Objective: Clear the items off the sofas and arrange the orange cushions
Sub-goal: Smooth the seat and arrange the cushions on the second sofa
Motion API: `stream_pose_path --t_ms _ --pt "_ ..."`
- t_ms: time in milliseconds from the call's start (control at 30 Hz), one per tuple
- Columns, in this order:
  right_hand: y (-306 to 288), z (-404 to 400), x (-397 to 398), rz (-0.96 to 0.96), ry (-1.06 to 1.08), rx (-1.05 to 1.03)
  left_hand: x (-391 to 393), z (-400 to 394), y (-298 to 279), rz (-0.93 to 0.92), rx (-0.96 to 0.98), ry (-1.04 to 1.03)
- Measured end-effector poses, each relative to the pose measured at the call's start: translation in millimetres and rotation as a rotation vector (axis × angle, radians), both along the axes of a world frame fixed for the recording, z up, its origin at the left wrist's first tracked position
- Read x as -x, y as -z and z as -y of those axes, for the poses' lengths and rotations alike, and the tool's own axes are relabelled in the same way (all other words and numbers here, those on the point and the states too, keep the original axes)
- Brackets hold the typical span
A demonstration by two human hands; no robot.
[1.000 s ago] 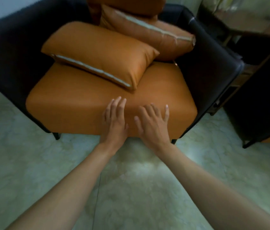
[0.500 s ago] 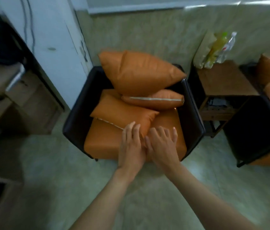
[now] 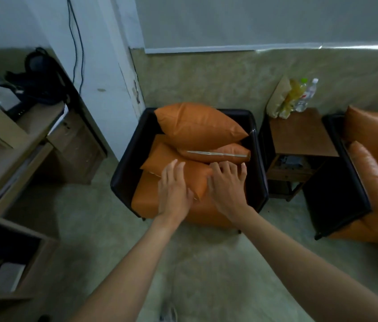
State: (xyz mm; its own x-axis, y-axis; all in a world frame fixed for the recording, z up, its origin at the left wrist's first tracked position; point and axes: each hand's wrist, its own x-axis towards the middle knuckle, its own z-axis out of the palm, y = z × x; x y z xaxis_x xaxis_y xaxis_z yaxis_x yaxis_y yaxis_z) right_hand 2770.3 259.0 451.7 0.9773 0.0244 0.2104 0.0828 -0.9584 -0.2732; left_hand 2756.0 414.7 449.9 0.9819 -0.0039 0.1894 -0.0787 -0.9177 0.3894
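A black armchair (image 3: 126,180) with an orange seat holds three orange cushions. The big cushion (image 3: 197,125) leans against the backrest. A smaller cushion (image 3: 220,153) with a pale zip lies below it, and a third cushion (image 3: 160,162) lies in front on the left. My left hand (image 3: 174,191) hovers over that front cushion with straight fingers. My right hand (image 3: 228,187) is beside it over the seat, fingers spread and slightly bent. Neither hand holds anything. A second orange sofa (image 3: 373,173) stands at the right.
A wooden side table (image 3: 299,133) between the two seats carries bottles (image 3: 304,95) and a bag. A wooden desk (image 3: 16,140) with dark gear stands at the left, and an open box (image 3: 4,259) sits on the floor at lower left.
The view has risen and pulled back from the armchair, so the wall, desk and side table now show. Both hands have moved from the seat's front edge up over the front cushion.
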Motion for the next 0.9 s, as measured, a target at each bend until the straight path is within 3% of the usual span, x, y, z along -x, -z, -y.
stream_pose_path --t_ms 167,367,667,900 --pt "4 -29 -27 0.033 -0.072 -0.004 -36 -15 10 0.045 0.054 -0.038" --pt "19 -68 -94 0.018 -0.027 -0.045 -107 -37 39 -0.060 0.103 -0.038" --pt "13 -91 -218 -0.151 0.026 0.085 -249 -64 41 -0.130 -0.041 0.087" --pt "60 -75 -314 -0.233 0.103 0.034 -355 -53 56 -0.099 -0.177 0.149"
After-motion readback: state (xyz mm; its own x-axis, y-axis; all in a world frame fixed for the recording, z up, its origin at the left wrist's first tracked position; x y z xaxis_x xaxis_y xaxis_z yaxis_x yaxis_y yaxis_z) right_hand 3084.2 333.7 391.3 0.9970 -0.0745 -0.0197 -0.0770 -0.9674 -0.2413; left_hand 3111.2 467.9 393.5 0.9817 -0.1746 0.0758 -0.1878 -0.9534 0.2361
